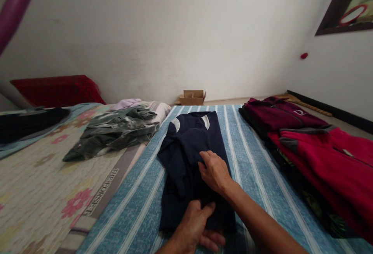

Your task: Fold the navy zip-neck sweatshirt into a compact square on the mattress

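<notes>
Navy shirt (pixel 192 157) half-folded on striped blue sheet (pixel 247 160). Left hand (pixel 194 227) fingers pinch near hem; right hand (pixel 214 172) fingers flat, released, pressing mid-fold. Risk: bunched sleeve left of fingertips slips, fold skews if hem tugged unevenly.

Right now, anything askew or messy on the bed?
Yes: the grey-green garment lies crumpled on the floral sheet, unlike the flat red jackets at right. The navy shirt under the left hand and right hand is bunched mid-fold.
</notes>
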The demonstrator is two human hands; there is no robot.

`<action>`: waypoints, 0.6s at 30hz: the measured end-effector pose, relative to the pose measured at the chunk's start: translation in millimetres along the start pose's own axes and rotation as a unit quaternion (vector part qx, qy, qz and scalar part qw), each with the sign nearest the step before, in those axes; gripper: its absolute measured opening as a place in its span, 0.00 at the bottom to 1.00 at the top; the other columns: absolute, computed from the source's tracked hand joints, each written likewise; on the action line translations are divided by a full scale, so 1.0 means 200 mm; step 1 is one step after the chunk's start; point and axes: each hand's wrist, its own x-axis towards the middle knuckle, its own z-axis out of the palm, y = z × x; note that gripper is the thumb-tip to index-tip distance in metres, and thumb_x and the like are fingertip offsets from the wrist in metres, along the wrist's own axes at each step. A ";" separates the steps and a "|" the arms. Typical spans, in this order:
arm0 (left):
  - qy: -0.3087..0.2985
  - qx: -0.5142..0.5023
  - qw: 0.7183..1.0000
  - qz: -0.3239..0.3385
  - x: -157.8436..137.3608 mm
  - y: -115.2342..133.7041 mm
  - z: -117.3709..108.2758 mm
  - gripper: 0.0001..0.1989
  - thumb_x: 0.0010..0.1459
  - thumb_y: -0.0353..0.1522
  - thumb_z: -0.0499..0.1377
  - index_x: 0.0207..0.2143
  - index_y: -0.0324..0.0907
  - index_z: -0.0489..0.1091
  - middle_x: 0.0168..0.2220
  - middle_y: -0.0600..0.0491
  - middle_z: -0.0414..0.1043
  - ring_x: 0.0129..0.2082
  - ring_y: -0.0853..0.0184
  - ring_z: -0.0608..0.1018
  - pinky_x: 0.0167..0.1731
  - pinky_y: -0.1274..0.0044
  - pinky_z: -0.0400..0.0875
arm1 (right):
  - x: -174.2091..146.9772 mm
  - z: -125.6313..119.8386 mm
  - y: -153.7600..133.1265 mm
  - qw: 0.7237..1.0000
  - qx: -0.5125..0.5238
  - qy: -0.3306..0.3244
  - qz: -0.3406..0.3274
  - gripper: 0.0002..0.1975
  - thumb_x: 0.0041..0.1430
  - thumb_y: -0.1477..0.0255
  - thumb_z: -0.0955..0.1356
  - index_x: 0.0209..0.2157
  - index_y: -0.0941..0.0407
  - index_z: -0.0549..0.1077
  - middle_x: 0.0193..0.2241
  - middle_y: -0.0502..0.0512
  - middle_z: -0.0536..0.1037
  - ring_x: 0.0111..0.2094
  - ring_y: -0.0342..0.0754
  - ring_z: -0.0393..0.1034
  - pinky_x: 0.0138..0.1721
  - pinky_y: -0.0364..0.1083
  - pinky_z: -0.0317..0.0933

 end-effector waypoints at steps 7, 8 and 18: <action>0.010 0.124 0.992 0.030 -0.03 0.00 0.01 0.12 0.60 0.41 0.48 0.39 0.41 0.57 0.16 0.56 0.68 0.12 0.69 0.72 0.10 0.84 0.60 | -0.19 0.10 0.24 0.998 0.056 -0.010 -0.016 0.11 0.62 0.69 0.59 0.36 0.56 0.72 0.34 0.56 0.74 0.38 0.48 0.68 0.40 0.44 0.59; 0.025 0.140 0.989 0.040 -0.03 -0.01 0.01 0.11 0.59 0.40 0.49 0.38 0.41 0.56 0.15 0.58 0.67 0.10 0.69 0.71 0.10 0.84 0.59 | -0.20 0.12 0.26 0.996 0.087 0.004 -0.027 0.12 0.62 0.68 0.59 0.38 0.56 0.72 0.35 0.56 0.74 0.40 0.48 0.67 0.42 0.44 0.59; 0.095 0.177 0.974 0.106 -0.04 -0.05 0.00 0.09 0.57 0.31 0.49 0.40 0.42 0.52 0.14 0.64 0.63 0.07 0.71 0.66 0.08 0.84 0.53 | -0.30 0.14 0.31 0.972 0.202 0.083 -0.090 0.14 0.63 0.67 0.59 0.36 0.55 0.74 0.36 0.56 0.75 0.42 0.48 0.67 0.46 0.46 0.60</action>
